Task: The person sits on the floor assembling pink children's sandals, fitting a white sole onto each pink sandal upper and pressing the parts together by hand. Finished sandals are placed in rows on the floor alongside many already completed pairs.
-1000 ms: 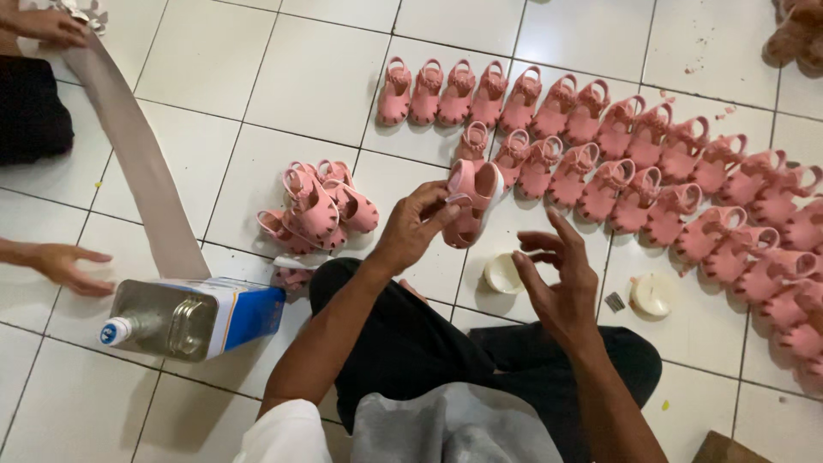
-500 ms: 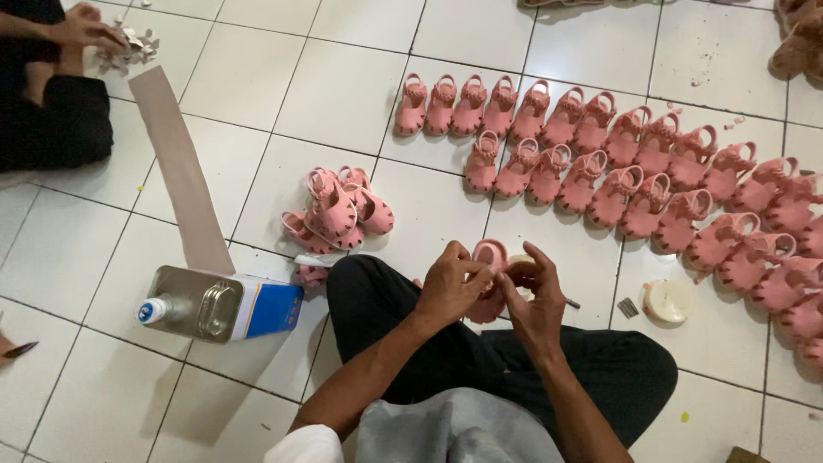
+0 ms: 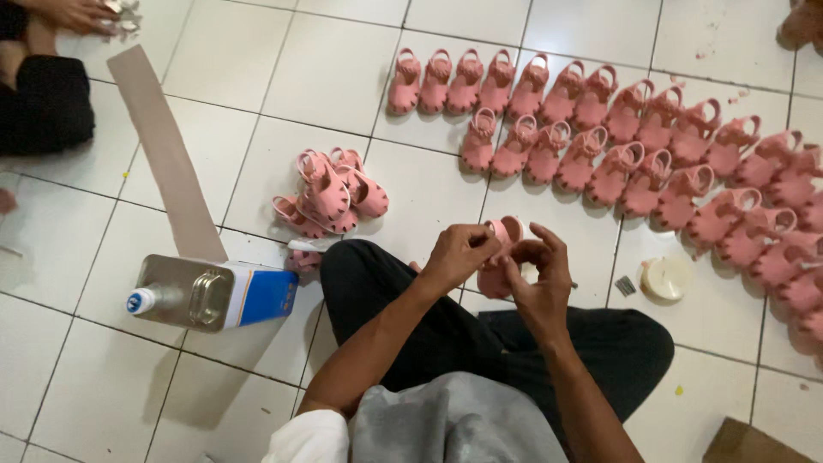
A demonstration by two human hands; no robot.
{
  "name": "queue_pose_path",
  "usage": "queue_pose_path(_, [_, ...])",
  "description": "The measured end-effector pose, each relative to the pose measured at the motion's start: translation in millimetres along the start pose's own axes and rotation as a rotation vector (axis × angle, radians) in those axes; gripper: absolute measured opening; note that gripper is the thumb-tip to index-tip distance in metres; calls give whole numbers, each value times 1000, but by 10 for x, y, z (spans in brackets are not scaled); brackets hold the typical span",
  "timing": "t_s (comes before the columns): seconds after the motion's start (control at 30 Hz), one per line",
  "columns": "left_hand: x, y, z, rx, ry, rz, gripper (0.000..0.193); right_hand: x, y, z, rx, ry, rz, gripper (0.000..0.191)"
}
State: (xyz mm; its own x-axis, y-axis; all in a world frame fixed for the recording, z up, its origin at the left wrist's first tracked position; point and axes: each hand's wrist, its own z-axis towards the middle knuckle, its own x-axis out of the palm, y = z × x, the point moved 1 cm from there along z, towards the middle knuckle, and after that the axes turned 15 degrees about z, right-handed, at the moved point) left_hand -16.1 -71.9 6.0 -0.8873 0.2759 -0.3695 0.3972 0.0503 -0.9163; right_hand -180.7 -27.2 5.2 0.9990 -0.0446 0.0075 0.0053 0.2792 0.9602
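White tiled floor (image 3: 257,77) carries rows of pink sandals (image 3: 617,137), a metal can (image 3: 210,294), and a cardboard strip (image 3: 163,154).

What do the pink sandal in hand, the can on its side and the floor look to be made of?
Sandal: probably soft moulded plastic or rubber, matte, one even pink.
Can: metal, shiny silver body, plastic cap.
Floor: glazed white ceramic tiles, grout lines, faint sheen.
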Motion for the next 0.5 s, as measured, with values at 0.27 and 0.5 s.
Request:
queue_pose_path(0.27, [138, -291, -46, -16, -59, -159, 26, -167, 233, -18, -108, 5, -114, 48])
queue_pose_path(0.5, [103, -456, -46, -5, -97, -297, 28, -254, 428, -161, -125, 143, 79, 43])
